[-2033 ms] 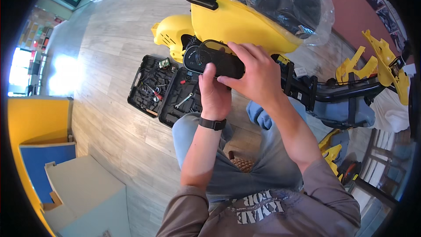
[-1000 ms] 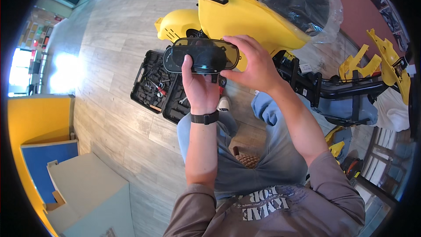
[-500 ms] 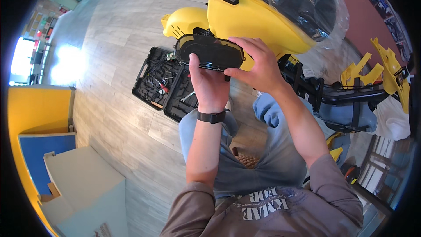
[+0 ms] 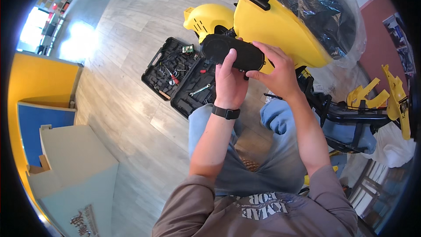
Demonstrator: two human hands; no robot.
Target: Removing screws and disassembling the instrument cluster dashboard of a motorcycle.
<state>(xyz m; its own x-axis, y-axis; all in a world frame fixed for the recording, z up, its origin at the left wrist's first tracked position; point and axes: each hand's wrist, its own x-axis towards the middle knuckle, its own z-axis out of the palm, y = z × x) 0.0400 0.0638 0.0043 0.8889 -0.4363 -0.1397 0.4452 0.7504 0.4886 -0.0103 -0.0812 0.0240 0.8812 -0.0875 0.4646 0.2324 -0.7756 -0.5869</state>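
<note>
A black, elongated oval instrument cluster (image 4: 215, 49) is held up in front of me, tilted, with its dark glossy face toward me. My left hand (image 4: 231, 88) grips it from below, the thumb lying across the near edge. At its right end, my right hand (image 4: 281, 73) curves around with fingers over the far side and thumb at the near edge. Just beyond it stands a yellow scooter-like body (image 4: 280, 33) with a rounded yellow front part (image 4: 215, 19). Both palms partly hide the cluster's underside.
An open black tool case (image 4: 181, 102) lies on the floor, holding a wrench (image 4: 201, 90) and a small green circuit board (image 4: 187, 49). Clear plastic wrap (image 4: 324, 17) covers the scooter's seat area. Black frame tubing (image 4: 355, 118) and yellow panels (image 4: 397, 101) stand at right; a grey cabinet (image 4: 79, 149) is at left.
The view has shifted, so the scene sits farther right. The cluster, still in both hands, has tipped, its right end lower and its clear cover showing less.
</note>
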